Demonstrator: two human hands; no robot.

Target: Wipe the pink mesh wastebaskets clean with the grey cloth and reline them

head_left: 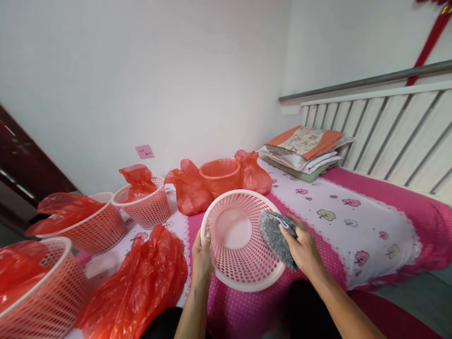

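Observation:
A pink plastic basket (233, 228) with a lattice wall is tilted so that its bare inside faces me. My left hand (202, 254) grips its left rim, the thumb over the edge. In my right hand (302, 242) is a grey speckled scrubbing pad (273, 235) with a small white loop, pinched between thumb and fingers. The pad lies against the right part of the basket's rim; whether it presses on the wall behind cannot be told.
Pink baskets (150, 209) with red bags stand at the left, beside a heap of red plastic bags (144, 278). A red-lined basket (221, 176) is between two red bundles at the wall. Folded cloths (307, 146) lie on the bed (353, 212) by a white railing (399, 136).

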